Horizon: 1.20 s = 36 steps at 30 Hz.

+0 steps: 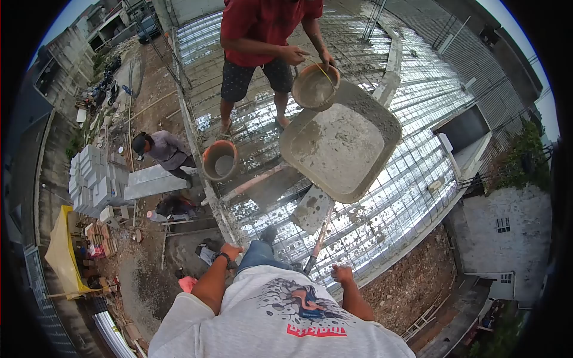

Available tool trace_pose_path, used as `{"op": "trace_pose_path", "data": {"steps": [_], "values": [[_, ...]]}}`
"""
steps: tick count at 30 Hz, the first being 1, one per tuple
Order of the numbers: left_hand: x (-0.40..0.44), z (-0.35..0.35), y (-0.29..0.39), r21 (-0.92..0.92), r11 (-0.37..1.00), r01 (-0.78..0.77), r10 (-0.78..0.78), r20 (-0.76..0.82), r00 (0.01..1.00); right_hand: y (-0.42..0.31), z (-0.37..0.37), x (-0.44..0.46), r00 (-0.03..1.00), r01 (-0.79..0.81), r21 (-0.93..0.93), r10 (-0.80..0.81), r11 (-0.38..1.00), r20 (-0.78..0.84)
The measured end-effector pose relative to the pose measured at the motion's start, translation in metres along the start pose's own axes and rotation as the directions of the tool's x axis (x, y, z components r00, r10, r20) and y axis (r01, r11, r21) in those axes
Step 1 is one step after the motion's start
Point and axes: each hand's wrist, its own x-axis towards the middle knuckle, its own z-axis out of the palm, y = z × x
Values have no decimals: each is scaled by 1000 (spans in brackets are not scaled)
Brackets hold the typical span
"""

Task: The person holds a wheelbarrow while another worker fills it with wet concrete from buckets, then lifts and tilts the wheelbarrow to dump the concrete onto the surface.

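My left hand [231, 250], with a dark band at the wrist, is out over the edge beam beside my leg. Its fingers look loosely curled with nothing in them. My right hand [342, 274] is closed in an empty fist on the other side of my body. Nearest to it is the dark-gripped handle [321, 235] of a wheelbarrow, apart from the hand. Wet concrete lies in the wheelbarrow tray [292, 140] in front of me. Across from me, a person in a red shirt [262, 36] holds a bucket [316, 86] tilted at the tray's rim.
Another bucket [219, 160] stands near the edge beam [194, 134]. Steel mesh [412, 185] covers the shiny decking. Far below on the left are a person in a cap [164, 149], stacked pale blocks [95, 179] and a yellow tarp [62, 256]. Rubble ground [412, 292] drops away at right.
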Motion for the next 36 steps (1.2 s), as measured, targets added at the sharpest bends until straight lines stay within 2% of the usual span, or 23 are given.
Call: {"op": "trace_pose_path", "data": {"steps": [3,4,7,8,11,12,16,19,20,21,22,23,24,25,28,31,33,35,36], "values": [[-2,-3,11,43,998,-39,39,0,999,11,2,-7,1000,13,94,-12,995,-19],[7,2,3,6,1000,-19,19,0,1000,15,4,-6,998,2,92,4,996,-65],[22,13,-8,-69,997,20,-20,-3,1000,40,1,9,997,26,-10,-27,1000,-72],[23,13,-7,-71,997,17,-18,-8,1000,51,1,16,997,33,77,-27,996,-78],[25,12,-5,-53,998,21,-22,-21,1000,36,4,-8,996,-30,96,38,995,-75],[29,14,-9,-44,999,24,-25,-26,999,35,6,-10,997,-35,167,45,985,-61],[31,15,-12,9,999,41,-41,-24,999,34,10,-22,996,12,123,-1,992,-94],[16,6,0,30,1000,10,-10,-2,1000,55,8,-2,999,50,93,-50,994,1],[20,8,-4,63,998,-12,12,2,1000,63,7,7,990,136,-168,-140,976,-13],[16,5,-1,96,995,-33,32,7,999,67,7,10,973,206,-417,-229,885,-5],[12,3,2,52,998,-18,17,18,1000,71,8,13,950,256,-637,-311,727,27],[7,0,4,8,1000,-3,3,29,1000,76,9,15,979,174,-398,-202,901,-28],[1,-3,8,-36,999,13,-12,42,999,70,13,9,996,72,-122,-79,990,-48],[3,-2,4,-35,999,7,-6,30,1000,62,17,2,998,-40,164,45,986,-32],[13,6,-17,-18,1000,-15,15,-1,1000,47,24,-19,991,-38,137,55,990,-122],[30,15,-39,29,999,-32,33,-31,999,50,24,-15,993,-36,89,46,995,-113],[35,18,-45,59,998,-28,32,-61,998,114,19,47,979,188,-141,-198,972,-56],[14,7,-20,-22,1000,5,-5,-2,1000,143,17,73,940,334,-256,-342,907,13],[4,2,-8,-63,998,24,-22,29,999,138,14,68,956,285,-198,-292,938,-8]]}}
